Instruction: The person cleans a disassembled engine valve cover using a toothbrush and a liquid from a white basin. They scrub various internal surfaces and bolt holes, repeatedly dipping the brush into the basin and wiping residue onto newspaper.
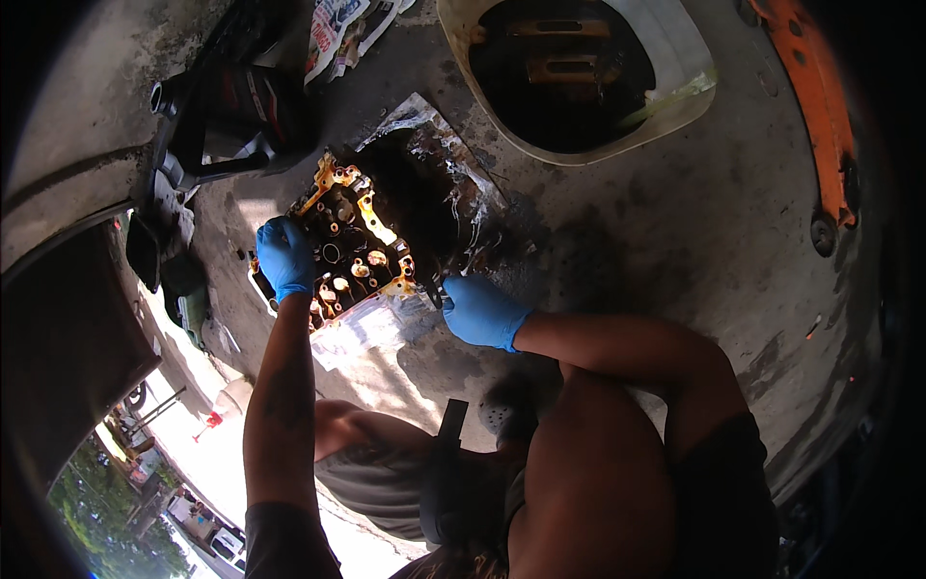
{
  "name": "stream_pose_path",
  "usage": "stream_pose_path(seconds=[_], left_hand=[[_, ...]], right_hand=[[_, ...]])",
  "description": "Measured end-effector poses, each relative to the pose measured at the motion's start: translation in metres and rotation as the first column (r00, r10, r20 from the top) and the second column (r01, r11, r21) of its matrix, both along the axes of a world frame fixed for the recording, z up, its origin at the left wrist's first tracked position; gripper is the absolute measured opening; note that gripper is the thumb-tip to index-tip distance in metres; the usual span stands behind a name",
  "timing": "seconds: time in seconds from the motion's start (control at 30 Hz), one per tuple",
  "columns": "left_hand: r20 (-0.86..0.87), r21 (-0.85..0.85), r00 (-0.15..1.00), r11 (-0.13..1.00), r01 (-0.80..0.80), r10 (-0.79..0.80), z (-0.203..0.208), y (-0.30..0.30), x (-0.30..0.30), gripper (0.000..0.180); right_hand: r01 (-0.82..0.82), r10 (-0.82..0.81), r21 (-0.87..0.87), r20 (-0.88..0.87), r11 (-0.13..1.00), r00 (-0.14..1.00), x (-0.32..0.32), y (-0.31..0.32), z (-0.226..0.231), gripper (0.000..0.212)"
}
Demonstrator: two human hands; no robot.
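Observation:
A metal engine cylinder head (381, 222), stained amber and brown with oil, lies on the ground in front of me, its valve springs and bores facing up. My left hand (285, 259), in a blue glove, is closed at its left edge, with the fingertips partly hidden. In a matching glove, my right hand (485, 313) is closed just off the right end of the cylinder head. A small dark piece shows at its fingertips, too shadowed to name. Under the casting is an oily, crumpled plastic-covered sheet (362, 328).
A whitish tub (690, 72) with dark liquid and metal parts stands at the far side. Black plastic jugs (256, 106) and crumpled newspaper (333, 39) lie at the far left. An orange metal beam with a caster (810, 106) stretches along the right. Concrete floor (714, 212) surrounds these.

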State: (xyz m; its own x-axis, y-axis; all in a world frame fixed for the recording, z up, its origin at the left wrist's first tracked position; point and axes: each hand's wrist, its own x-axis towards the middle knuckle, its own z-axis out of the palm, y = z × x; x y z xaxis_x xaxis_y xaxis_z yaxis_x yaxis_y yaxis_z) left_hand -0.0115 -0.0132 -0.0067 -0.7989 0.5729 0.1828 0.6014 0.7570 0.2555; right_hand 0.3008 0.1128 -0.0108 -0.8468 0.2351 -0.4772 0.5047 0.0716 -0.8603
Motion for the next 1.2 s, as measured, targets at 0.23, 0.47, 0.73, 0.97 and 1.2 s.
stream_pose_path(seconds=[0.23, 0.47, 0.73, 0.97, 1.2], left_hand=[[0.016, -0.065, 1.000, 0.998, 0.009, -0.008, 0.000, 0.000, -0.003, 0.021], [0.025, -0.018, 1.000, 1.000, 0.009, -0.009, 0.002, 0.000, 0.001, 0.022], [0.025, -0.043, 0.999, 0.998, -0.037, 0.038, 0.001, -0.002, -0.001, 0.025], [-0.005, -0.093, 1.000, 0.995, 0.025, -0.026, 0.003, -0.003, -0.004, 0.025], [0.034, -0.058, 0.999, 0.998, -0.023, 0.025, 0.004, -0.004, 0.000, 0.017]], right_hand=[[0.012, -0.012, -0.001, -0.050, 1.000, 0.999, -0.012, 0.007, -0.017, 0.019], [-0.008, -0.001, -0.065, -0.135, 0.998, 0.991, -0.007, 0.019, -0.013, 0.013], [0.077, -0.075, 0.004, -0.209, 0.997, 0.975, -0.015, 0.006, -0.028, 0.018], [-0.067, 0.127, 0.192, -0.319, 0.979, 0.939, -0.006, 0.043, -0.043, 0.025], [-0.054, 0.055, 0.013, -0.310, 0.998, 0.949, 0.030, 0.045, -0.026, 0.030]])
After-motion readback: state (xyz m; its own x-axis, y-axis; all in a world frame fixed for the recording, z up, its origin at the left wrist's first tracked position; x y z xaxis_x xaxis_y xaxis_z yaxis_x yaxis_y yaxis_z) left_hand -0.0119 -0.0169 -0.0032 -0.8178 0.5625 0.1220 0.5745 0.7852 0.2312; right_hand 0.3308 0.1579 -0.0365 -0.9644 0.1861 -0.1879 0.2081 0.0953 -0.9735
